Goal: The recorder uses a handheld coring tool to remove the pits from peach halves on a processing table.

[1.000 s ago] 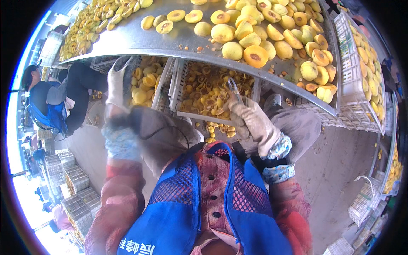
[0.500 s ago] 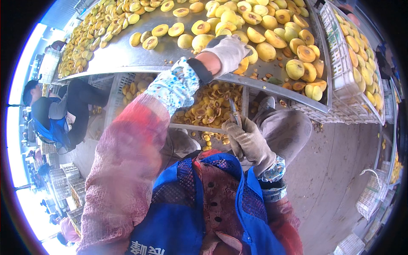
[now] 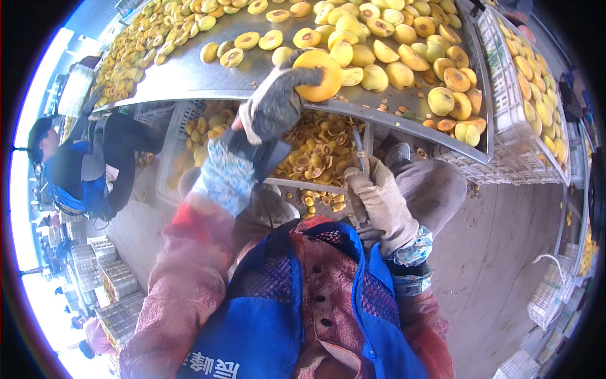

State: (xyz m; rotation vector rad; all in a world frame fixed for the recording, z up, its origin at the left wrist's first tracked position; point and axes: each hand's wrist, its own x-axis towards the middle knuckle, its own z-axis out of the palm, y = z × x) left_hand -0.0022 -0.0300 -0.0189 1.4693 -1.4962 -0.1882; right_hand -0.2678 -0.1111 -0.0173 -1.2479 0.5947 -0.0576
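My left hand (image 3: 273, 104), in a white glove with dark palm and fingers, grips a halved yellow peach (image 3: 320, 76) just over the front edge of the metal table (image 3: 170, 76). The peach's orange cut face shows, with a dark spot at its middle. Lower and to the right, my right hand (image 3: 384, 205), in a beige glove, is closed around a small knife (image 3: 360, 148). The blade points up and away from me; most of the handle is hidden in the fingers. Many peach halves (image 3: 374, 79) lie on the table beyond my left hand.
Below the table edge, between my knees, a bin holds peach scraps (image 3: 322, 148). A white crate (image 3: 169, 148) with halves stands left of it. Another full crate (image 3: 502, 95) is at the table's right end. A seated co-worker (image 3: 69, 167) is at the left.
My left hand has come back from the peaches on the table, toward me and leftward, and now holds a half. My right hand with the knife has shifted slightly right.
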